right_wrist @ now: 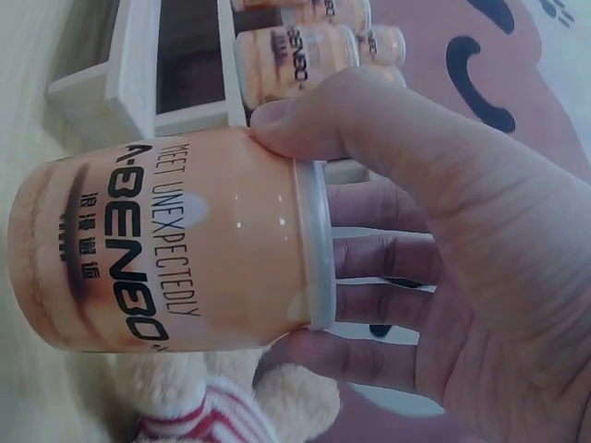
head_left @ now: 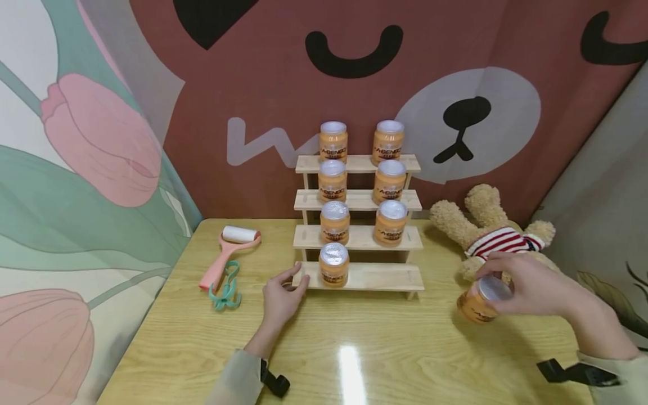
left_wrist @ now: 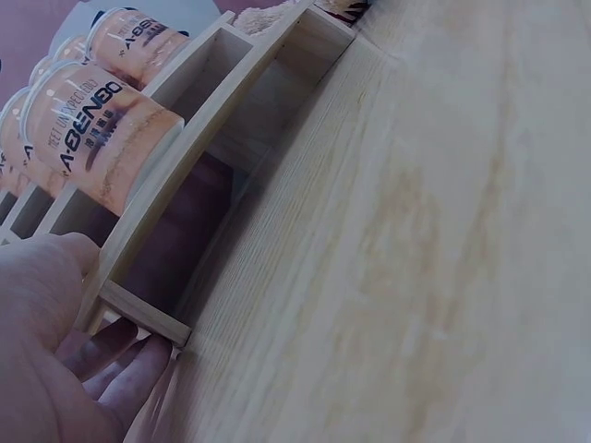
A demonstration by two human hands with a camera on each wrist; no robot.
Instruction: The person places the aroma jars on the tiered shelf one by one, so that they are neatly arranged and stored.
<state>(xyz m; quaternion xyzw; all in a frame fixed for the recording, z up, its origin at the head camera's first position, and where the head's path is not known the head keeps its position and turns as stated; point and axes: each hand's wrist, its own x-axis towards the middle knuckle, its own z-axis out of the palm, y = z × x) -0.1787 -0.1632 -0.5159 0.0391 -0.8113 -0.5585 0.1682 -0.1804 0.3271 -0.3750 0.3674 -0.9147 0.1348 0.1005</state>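
Note:
My right hand [head_left: 539, 284] grips an orange jar [head_left: 478, 306] with a silvery lid around its upper part, over the right side of the table. In the right wrist view, the jar's label [right_wrist: 125, 245] faces the camera, and the thumb and fingers span the lid end. At the left end of the lowest step, my left hand [head_left: 282, 301] holds the wooden tiered rack [head_left: 379, 277], thumb on the board and fingers by its leg. One matching jar [head_left: 334, 267] stands on that step's left half. The three upper steps carry two jars each.
A teddy bear [head_left: 498, 239] in a striped shirt lies right of the rack. On the left are a pink-handled lint roller [head_left: 223, 256] and a green hook-like item [head_left: 225, 295]. A printed curtain [head_left: 243, 84] hangs behind the table [head_left: 283, 360].

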